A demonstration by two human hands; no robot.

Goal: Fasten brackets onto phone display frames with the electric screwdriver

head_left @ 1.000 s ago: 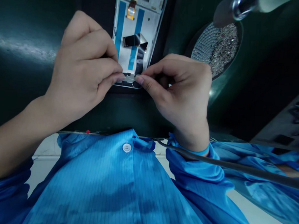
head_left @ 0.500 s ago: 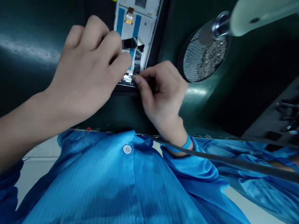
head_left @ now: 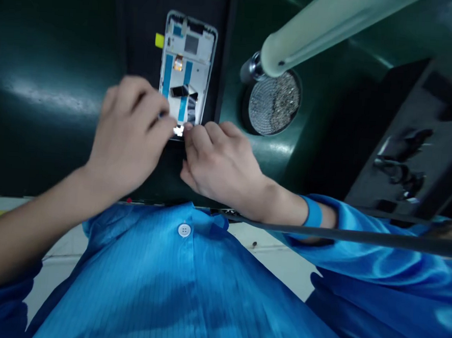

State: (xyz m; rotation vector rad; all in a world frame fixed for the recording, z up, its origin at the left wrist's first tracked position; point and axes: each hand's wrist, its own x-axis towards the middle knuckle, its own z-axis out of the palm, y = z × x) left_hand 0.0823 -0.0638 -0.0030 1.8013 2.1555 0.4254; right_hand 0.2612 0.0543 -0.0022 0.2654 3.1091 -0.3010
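Observation:
An opened phone housing (head_left: 201,81), pale inside with blue strips, lies on a black mat. A black ribbon cable (head_left: 191,108) bends across its lower half, above a small bright part (head_left: 178,130) at the bottom end. My left hand (head_left: 126,137) is closed at the lower left corner, fingertips beside the bright part; a small dark bluish spot shows between its fingers, too blurred to name. My right hand (head_left: 226,169) is curled closed at the lower right corner, a fingertip next to the bright part. Whatever the fingers of either hand pinch is hidden.
Right of the mat (head_left: 143,26) stands a round dish (head_left: 266,105) of tiny metal pieces, under a pale lamp-like arm (head_left: 314,31). A yellow tab (head_left: 159,40) sticks out beside the housing. Farther right is a grey panel (head_left: 395,164) with dark parts. A dark cable (head_left: 359,237) crosses my right sleeve.
The view has shifted, so more of the housing shows. My right hand has turned from a thumb-and-finger pinch to knuckles up, still by the bottom end. My left hand remains at the lower left corner.

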